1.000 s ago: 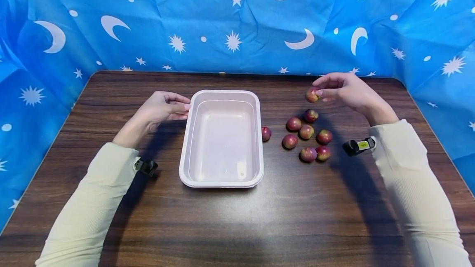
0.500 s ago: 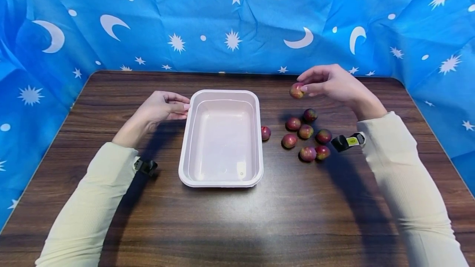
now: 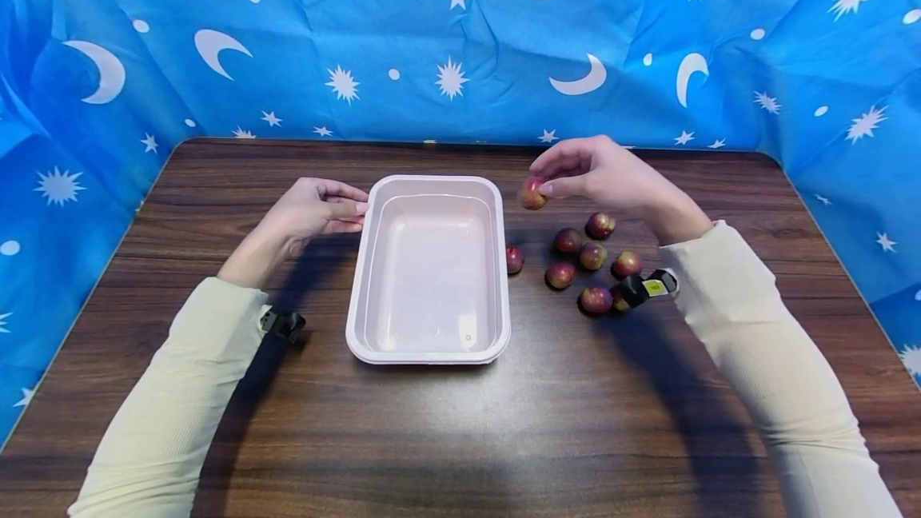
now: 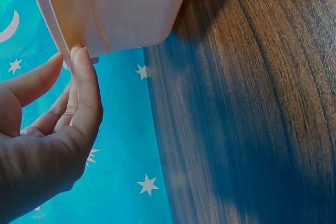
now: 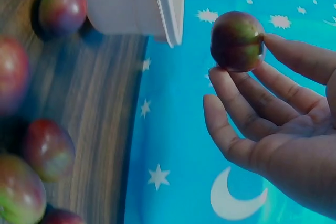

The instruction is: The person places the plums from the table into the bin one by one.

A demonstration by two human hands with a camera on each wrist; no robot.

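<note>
A white plastic tray (image 3: 432, 286) stands on the table, with nothing inside it. My left hand (image 3: 309, 210) pinches the far part of its left rim between thumb and fingers; the left wrist view shows the fingertips (image 4: 80, 56) at the lip. Off the tray's far right corner, my right hand (image 3: 600, 178) holds a red-green plum (image 3: 533, 193) above the table. In the right wrist view that plum (image 5: 237, 41) sits between the thumb and fingertips. Several more plums (image 3: 593, 255) lie on the table below the right hand. One plum (image 3: 514, 260) rests beside the tray's right wall.
The dark wooden table (image 3: 460, 438) reaches back to a blue cloth (image 3: 403, 38) with white moons and stars. A black wrist camera (image 3: 633, 291) on the right sleeve partly hides one plum. Another camera (image 3: 284, 324) sits on the left cuff.
My right hand has moved left with the plum, from beyond the loose plums to near the tray's far right corner. The left hand and tray have stayed put.
</note>
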